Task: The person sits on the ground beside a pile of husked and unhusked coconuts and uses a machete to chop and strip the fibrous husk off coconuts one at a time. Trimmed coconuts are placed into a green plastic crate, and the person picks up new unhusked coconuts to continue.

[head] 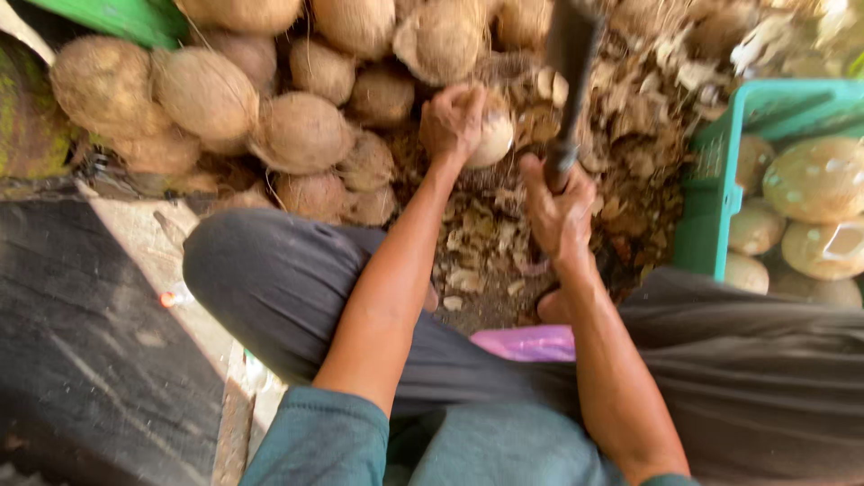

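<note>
left hand (453, 121): closed over the top of a pale coconut (491, 137), fingers curled round it, arm stretched forward from the knee.
right hand (560, 209): wrapped tight round the handle of a dark blade (571, 63), which stood nearly upright and rose out of the top of the view; its upper end was blurred.
coconut: partly stripped, paler than the brown ones; it sat under the left hand and just to the left of the blade. whether blade and coconut touched could not be told.
pile of coconuts (297, 130): brown and hairy, heaped beyond and to the left of the left hand, the nearest ones just beside its wrist.
husk scraps (630, 135): dry brown chips spread over the ground beyond and to the right of the right hand, and beneath both hands.
crate (706, 193): green plastic, well to the right of the right hand, holding pale peeled coconuts (814, 180).
legs (279, 279): in dark trousers, bent to either side below the forearms.
pink thing (526, 342): flat, lying between the legs, just nearer the body than the right wrist; what it was could not be told.
sleeves (315, 441): grey-green, at the bottom edge.
</note>
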Demonstrator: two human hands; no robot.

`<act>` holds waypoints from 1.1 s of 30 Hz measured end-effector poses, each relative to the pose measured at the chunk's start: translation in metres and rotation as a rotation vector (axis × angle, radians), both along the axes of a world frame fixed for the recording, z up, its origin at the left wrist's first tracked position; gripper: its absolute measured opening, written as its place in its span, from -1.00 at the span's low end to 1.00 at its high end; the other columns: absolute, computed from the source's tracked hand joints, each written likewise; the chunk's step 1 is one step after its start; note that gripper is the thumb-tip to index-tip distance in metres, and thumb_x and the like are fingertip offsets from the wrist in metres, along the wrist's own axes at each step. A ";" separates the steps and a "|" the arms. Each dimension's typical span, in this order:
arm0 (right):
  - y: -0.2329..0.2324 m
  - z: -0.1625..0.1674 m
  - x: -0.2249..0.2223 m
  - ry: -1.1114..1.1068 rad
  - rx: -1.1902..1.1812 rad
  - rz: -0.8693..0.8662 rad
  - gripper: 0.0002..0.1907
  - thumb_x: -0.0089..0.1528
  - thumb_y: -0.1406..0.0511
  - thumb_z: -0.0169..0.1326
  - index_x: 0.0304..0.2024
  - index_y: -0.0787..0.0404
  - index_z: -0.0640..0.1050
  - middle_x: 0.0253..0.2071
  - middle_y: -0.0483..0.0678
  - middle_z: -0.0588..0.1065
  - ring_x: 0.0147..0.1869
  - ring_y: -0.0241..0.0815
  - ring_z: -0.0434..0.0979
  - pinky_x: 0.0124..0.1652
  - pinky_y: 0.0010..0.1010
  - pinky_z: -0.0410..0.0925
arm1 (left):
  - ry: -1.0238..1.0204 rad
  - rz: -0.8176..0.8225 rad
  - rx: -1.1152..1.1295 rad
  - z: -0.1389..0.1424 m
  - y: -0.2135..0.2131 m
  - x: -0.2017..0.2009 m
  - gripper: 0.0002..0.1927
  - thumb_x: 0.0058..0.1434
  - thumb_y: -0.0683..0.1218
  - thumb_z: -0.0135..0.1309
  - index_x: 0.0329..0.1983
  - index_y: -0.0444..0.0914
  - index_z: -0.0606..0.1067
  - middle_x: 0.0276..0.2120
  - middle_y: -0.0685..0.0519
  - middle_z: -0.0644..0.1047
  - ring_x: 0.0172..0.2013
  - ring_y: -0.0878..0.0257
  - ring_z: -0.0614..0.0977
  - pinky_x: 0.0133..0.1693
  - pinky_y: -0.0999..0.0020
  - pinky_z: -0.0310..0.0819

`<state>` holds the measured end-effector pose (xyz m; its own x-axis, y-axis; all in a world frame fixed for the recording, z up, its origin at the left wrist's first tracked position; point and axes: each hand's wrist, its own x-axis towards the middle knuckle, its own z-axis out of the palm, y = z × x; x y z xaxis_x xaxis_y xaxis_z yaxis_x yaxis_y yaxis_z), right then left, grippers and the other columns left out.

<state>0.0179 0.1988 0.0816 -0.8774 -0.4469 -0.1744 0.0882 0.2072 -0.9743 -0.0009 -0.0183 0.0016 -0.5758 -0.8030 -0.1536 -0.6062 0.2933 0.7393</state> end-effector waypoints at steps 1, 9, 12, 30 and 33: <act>-0.003 0.001 0.001 0.032 -0.023 -0.039 -0.53 0.37 0.06 0.14 -0.50 0.09 0.28 -0.61 -0.19 0.28 -0.63 -0.37 0.22 -0.62 -0.48 0.14 | -0.015 0.002 0.039 0.000 0.000 0.000 -0.41 0.08 0.43 -0.06 -0.21 -0.08 0.61 -0.25 -0.04 0.54 -0.23 0.09 0.54 -0.29 0.06 0.43; 0.003 -0.007 -0.004 -0.161 0.312 -0.080 -0.61 0.34 0.11 0.19 -0.47 0.09 0.37 -0.59 -0.29 0.33 -0.64 -0.47 0.26 -0.70 -0.49 0.22 | -0.041 -0.017 0.020 -0.006 0.002 0.000 -0.39 0.15 0.47 -0.13 -0.31 -0.10 0.59 -0.30 -0.02 0.56 -0.20 0.06 0.53 -0.16 0.10 0.40; 0.005 -0.006 -0.004 -0.016 -0.111 -0.043 -0.59 0.40 0.08 0.11 -0.48 0.10 0.42 -0.63 -0.22 0.38 -0.66 -0.42 0.30 -0.65 -0.48 0.21 | -0.118 0.009 0.083 -0.002 0.003 0.003 -0.43 0.04 0.43 -0.13 -0.31 -0.07 0.57 -0.30 -0.03 0.52 -0.25 0.09 0.54 -0.34 0.10 0.45; -0.004 -0.046 -0.008 -0.295 0.737 0.221 -0.78 0.36 0.10 0.05 -0.35 -0.01 0.44 -0.64 -0.11 0.37 -0.72 -0.29 0.18 -0.70 -0.36 0.11 | 0.046 0.070 -0.074 0.003 0.002 0.002 -0.32 0.11 0.48 0.02 -0.03 -0.09 0.63 -0.17 -0.09 0.61 -0.18 -0.01 0.61 -0.26 -0.05 0.51; -0.001 -0.043 -0.013 -0.344 0.430 0.156 -0.70 0.40 0.16 0.05 -0.39 0.15 0.50 -0.61 -0.15 0.40 -0.68 -0.36 0.25 -0.68 -0.44 0.16 | 0.105 0.043 -0.005 0.010 -0.001 0.003 -0.36 0.05 0.45 0.02 -0.12 -0.06 0.71 -0.22 0.00 0.73 -0.25 0.09 0.71 -0.16 0.09 0.61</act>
